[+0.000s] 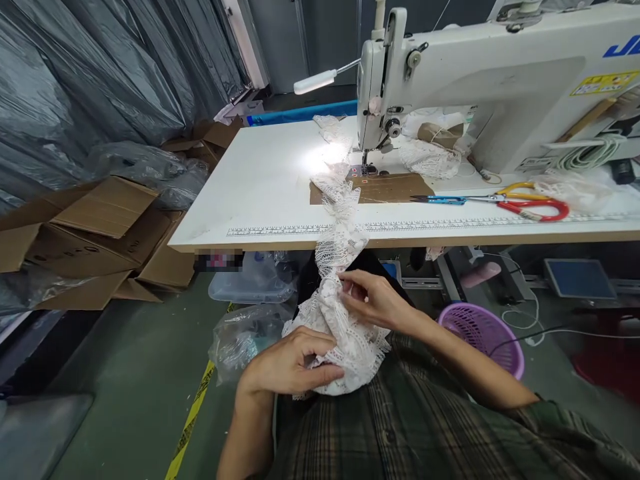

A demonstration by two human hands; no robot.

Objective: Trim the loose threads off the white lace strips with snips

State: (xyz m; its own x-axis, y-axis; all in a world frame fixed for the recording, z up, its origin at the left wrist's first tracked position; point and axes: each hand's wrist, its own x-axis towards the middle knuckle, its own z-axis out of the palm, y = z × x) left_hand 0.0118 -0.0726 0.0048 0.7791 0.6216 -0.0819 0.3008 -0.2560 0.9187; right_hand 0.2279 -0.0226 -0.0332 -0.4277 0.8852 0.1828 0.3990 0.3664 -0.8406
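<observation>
A long strip of white lace [343, 243] runs from beside the needle of the white sewing machine [480, 80], over the table's front edge, and down into a bunched heap on my lap. My right hand [377, 300] pinches the narrow gathered part of the lace just below the edge, with its thumb and fingertips close together. Lower down, my left hand [293, 360] grips the side of the heap, its thumb and fingers curled around the lace; some fingertips are hidden in the folds.
On the white table [240, 180] lie scissors with red and orange handles [560, 212], a blue tool [445, 199] and more lace [433, 157]. A purple basket [480, 333] stands below at right. Open cardboard boxes [100, 233] and a plastic bag [250, 333] are at left.
</observation>
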